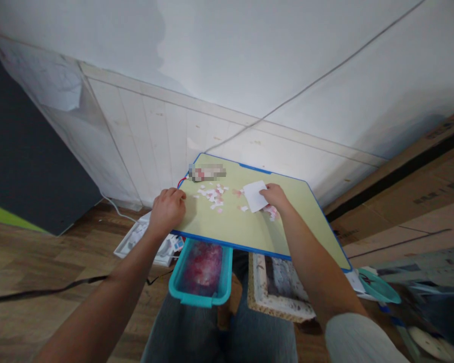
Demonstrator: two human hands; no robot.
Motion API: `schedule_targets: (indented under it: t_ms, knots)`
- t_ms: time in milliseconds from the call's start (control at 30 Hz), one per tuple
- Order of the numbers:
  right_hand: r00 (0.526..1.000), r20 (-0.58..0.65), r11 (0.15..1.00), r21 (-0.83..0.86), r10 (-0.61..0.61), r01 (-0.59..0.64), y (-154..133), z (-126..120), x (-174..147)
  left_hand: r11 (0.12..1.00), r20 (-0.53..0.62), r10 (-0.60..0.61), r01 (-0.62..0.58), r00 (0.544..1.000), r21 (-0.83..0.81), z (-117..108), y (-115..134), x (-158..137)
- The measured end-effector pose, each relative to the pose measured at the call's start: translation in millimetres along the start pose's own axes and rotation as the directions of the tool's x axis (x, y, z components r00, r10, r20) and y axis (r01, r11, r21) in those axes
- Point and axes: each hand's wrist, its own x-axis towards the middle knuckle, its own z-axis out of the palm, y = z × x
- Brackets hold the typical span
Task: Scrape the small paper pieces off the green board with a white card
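Observation:
My right hand pinches a white square sheet of paper at its right edge, over the yellow-green board with a blue rim. Small white and pink paper scraps lie scattered to the left of the sheet, and a few more pinkish scraps show by my right wrist. At the board's left edge rests my left hand, its fingers curled in; whatever they may hold is hidden. A blurred-out item sits at the far left corner of the board.
Below the board's front edge are a teal tub with reddish contents and a speckled, white-lined box. A white tray with papers stands on the floor at left. Cardboard boxes line the right side; a wall rises behind.

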Motion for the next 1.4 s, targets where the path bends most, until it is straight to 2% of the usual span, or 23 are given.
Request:
schedule_targets:
  t_ms: [167, 267, 467, 567, 633, 767, 867, 1000, 1167, 1267, 1400]
  knots:
    - [0.997, -0.011, 0.997, -0.002, 0.076, -0.076, 29, -29, -7, 1.000, -0.013, 0.014, -0.014, 1.000, 0.002, 2, -2, 0]
    - [0.996, -0.017, 0.996, 0.019, 0.085, -0.085, 37, -35, -9, 1.000, -0.003, 0.005, -0.005, 1.000, 0.005, 3, -1, 1]
    - [1.000, 0.019, 0.998, 0.061, -0.003, 0.002, 8, -14, 10, 1.000, 0.001, 0.007, -0.007, 1.000, 0.013, 0, 1, 1]
    - [0.998, 0.048, 0.997, 0.073, -0.033, 0.029, -3, -14, 11, 1.000, 0.002, 0.005, -0.005, 1.000, 0.007, 0, 0, 1]
    - [0.996, 0.065, 0.995, 0.084, -0.066, 0.061, -1, -19, 2, 1.000, 0.000, 0.002, -0.002, 1.000, -0.001, 0, 0, 0]
    - [0.977, 0.150, 0.984, 0.116, -0.150, 0.133, 21, -25, -36, 1.000, -0.007, -0.002, 0.002, 1.000, -0.011, 1, 0, 0]
    - [0.967, 0.213, 0.988, 0.088, -0.143, 0.127, 45, -24, -58, 1.000, -0.001, -0.007, 0.007, 1.000, -0.006, 1, 0, 0]
    - [0.980, 0.183, 0.997, 0.005, -0.074, 0.074, 69, -35, -63, 1.000, 0.000, -0.007, 0.007, 1.000, -0.009, 1, 1, 0]
    - [0.988, 0.153, 0.998, -0.068, -0.009, 0.020, 84, -73, -64, 1.000, -0.028, 0.011, -0.012, 1.000, -0.012, 3, 0, 0]
    - [0.990, 0.140, 0.999, -0.049, 0.003, 0.003, 73, -83, -62, 1.000, -0.037, 0.026, -0.027, 0.999, -0.005, 5, -2, 0]
    - [0.986, 0.167, 0.997, 0.073, -0.030, 0.018, 25, -64, -35, 0.999, -0.049, 0.033, -0.033, 0.998, -0.007, 8, -4, 1]
